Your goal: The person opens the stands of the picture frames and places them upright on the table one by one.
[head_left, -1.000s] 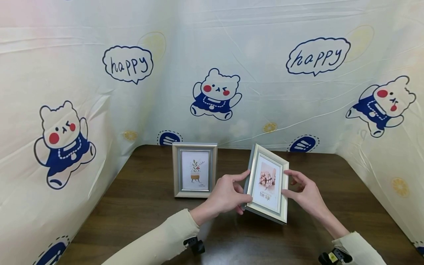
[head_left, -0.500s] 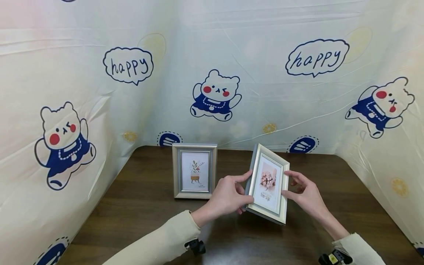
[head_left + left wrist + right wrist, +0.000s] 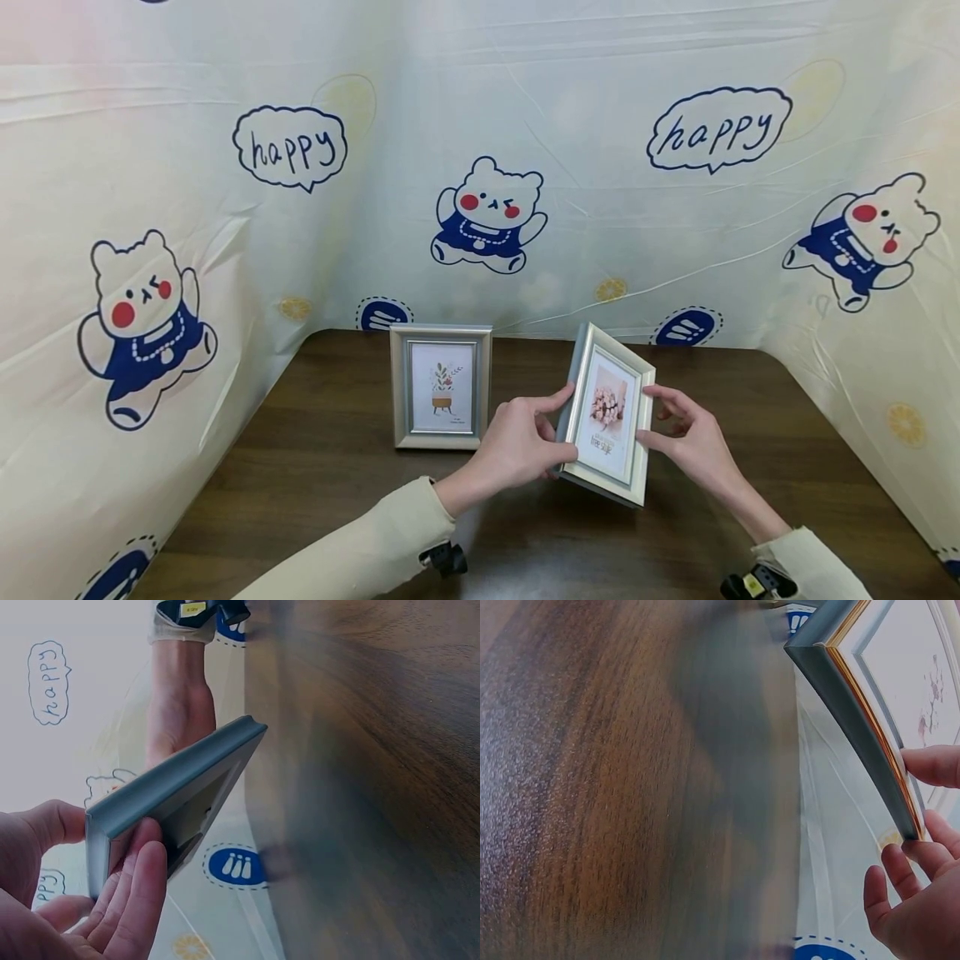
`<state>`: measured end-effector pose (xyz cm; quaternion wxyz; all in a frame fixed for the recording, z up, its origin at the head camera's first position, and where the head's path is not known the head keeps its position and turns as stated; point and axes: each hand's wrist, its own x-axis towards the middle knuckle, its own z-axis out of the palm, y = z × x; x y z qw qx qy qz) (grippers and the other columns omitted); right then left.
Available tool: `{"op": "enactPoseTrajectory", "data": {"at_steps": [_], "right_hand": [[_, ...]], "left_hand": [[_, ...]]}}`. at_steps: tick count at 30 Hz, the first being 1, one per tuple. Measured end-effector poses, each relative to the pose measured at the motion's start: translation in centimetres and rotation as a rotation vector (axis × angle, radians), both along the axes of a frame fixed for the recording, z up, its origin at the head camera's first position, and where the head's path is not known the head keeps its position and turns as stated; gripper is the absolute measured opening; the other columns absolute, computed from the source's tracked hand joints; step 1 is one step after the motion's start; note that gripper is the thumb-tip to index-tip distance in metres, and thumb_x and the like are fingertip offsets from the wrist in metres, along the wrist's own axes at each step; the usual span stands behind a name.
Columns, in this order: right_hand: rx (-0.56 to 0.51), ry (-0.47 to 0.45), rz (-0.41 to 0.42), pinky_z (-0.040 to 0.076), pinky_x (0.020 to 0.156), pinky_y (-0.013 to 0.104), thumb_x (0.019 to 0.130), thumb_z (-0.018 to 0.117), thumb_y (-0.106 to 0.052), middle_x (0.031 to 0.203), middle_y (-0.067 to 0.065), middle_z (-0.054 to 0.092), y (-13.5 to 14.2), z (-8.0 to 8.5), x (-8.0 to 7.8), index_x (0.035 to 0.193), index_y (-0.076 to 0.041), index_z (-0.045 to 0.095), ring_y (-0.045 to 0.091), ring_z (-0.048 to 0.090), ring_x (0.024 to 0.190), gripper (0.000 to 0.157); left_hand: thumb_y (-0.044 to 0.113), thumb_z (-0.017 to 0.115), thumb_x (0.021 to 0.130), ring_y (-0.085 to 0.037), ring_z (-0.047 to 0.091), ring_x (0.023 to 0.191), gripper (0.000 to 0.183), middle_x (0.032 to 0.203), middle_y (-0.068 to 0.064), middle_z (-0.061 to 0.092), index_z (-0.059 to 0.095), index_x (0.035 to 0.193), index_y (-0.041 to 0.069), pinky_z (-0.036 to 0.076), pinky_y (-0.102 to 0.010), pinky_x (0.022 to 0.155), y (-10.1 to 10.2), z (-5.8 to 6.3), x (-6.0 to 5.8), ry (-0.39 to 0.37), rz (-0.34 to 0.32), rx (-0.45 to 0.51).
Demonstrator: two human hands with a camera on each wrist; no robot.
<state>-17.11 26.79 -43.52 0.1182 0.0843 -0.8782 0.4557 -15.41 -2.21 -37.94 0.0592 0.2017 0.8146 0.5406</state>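
Note:
A picture frame (image 3: 606, 412) with a pink flower print is held tilted above the table between both hands. My left hand (image 3: 517, 442) grips its left edge, thumb on the front border and other fingers behind; in the left wrist view those fingers (image 3: 139, 881) press against its back. On the opposite edge, my right hand (image 3: 693, 437) pinches the border, its thumb (image 3: 934, 765) on the front in the right wrist view. To the left, a second picture frame (image 3: 441, 387) with a potted plant print stands upright on the table.
The dark wooden table (image 3: 315, 467) lies beneath both hands. A pale curtain (image 3: 600, 167) printed with bears and the word "happy" hangs behind the table and along both sides.
The held picture frame has turned slightly, its left side shifting a little to the right along with my left hand. My right hand and the standing picture frame look unmoved.

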Motion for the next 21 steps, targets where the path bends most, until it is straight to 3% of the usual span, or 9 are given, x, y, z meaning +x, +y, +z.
{"op": "enactPoseTrajectory", "data": {"at_steps": [8, 13, 17, 21], "right_hand": [[-0.004, 0.006, 0.002, 0.047, 0.081, 0.029, 0.09, 0.085, -0.014, 0.134, 0.013, 0.068, -0.03, 0.02, 0.01, 0.144, -0.009, 0.06, 0.026, 0.053, 0.105, 0.059], [0.0, 0.015, 0.006, 0.047, 0.08, 0.029, 0.09, 0.085, -0.013, 0.133, 0.013, 0.069, 0.01, -0.12, -0.02, 0.144, -0.009, 0.06, 0.025, 0.053, 0.104, 0.059], [0.0, 0.014, 0.007, 0.047, 0.08, 0.029, 0.09, 0.084, -0.013, 0.133, 0.013, 0.069, 0.0, -0.14, -0.07, 0.144, -0.01, 0.06, 0.024, 0.052, 0.104, 0.059], [-0.008, 0.007, 0.012, 0.047, 0.081, 0.029, 0.091, 0.083, -0.013, 0.134, 0.013, 0.068, -0.04, -0.05, -0.11, 0.145, -0.01, 0.059, 0.025, 0.051, 0.105, 0.059]], "left_hand": [[0.002, 0.084, 0.084, -0.023, 0.065, 0.049, 0.079, 0.067, -0.002, 0.063, 0.054, 0.155, 0.019, 0.055, -0.031, 0.046, 0.07, 0.09, -0.03, -0.002, -0.009, 0.003], [0.0, 0.084, 0.084, -0.026, 0.067, 0.052, 0.081, 0.07, -0.004, 0.062, 0.053, 0.156, 0.019, 0.059, -0.037, 0.048, 0.0, 0.1, 0.06, -0.037, -0.017, 0.023], [-0.001, 0.084, 0.084, -0.021, 0.066, 0.053, 0.081, 0.071, -0.004, 0.062, 0.052, 0.156, 0.019, 0.06, -0.043, 0.05, 0.0, 0.06, 0.12, -0.04, -0.023, 0.037], [0.0, 0.084, 0.084, -0.018, 0.065, 0.055, 0.081, 0.072, -0.004, 0.062, 0.052, 0.156, 0.019, 0.06, -0.04, 0.05, 0.02, 0.05, 0.16, -0.029, -0.032, 0.042]]}}
